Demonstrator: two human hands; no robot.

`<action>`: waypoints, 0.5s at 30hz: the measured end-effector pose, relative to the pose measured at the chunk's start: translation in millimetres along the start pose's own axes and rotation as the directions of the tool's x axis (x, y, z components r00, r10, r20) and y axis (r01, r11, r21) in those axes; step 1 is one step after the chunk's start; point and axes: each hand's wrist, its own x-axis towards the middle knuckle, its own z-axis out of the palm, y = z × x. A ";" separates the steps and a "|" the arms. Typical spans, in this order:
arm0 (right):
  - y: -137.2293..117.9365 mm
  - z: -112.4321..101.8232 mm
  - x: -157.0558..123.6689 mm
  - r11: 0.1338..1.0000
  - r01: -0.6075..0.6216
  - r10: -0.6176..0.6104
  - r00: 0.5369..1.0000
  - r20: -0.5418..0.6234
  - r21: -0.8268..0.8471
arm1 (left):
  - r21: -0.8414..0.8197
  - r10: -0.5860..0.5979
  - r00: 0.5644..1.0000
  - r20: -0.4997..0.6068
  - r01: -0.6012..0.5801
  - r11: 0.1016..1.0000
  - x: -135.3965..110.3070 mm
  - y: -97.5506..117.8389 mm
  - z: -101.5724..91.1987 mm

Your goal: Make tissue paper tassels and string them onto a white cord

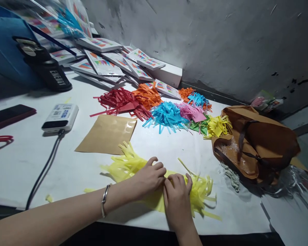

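Yellow fringed tissue paper (pixel 128 165) lies across the front of the white table, its cut strips fanning out to the left and right. My left hand (pixel 152 176), with a silver bangle on the wrist, is closed on the middle of the sheet. Right beside it, my right hand (pixel 177 196) has its fingers curled on the same uncut band. The two hands meet at the fingertips, so the exact pinch is hidden. Just behind the fringe rests a flat brown paper envelope (pixel 107 135).
Fringed paper bundles in red (pixel 123 102), orange (pixel 147 95), blue (pixel 168 114), pink (pixel 191 111) and yellow (pixel 218 125) lie behind. Printed packets (pixel 102 63) pile by the wall. A power bank (pixel 60 118), black bottle (pixel 47 68) and phone (pixel 10 116) stand left; a brown bag (pixel 261 143) sits right.
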 end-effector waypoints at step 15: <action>60.6 -49.1 -3.8 0.988 -0.060 -0.032 0.820 -0.571 -0.141 | -0.231 -0.173 0.983 0.062 0.182 0.956 -29.8 12.2 4.8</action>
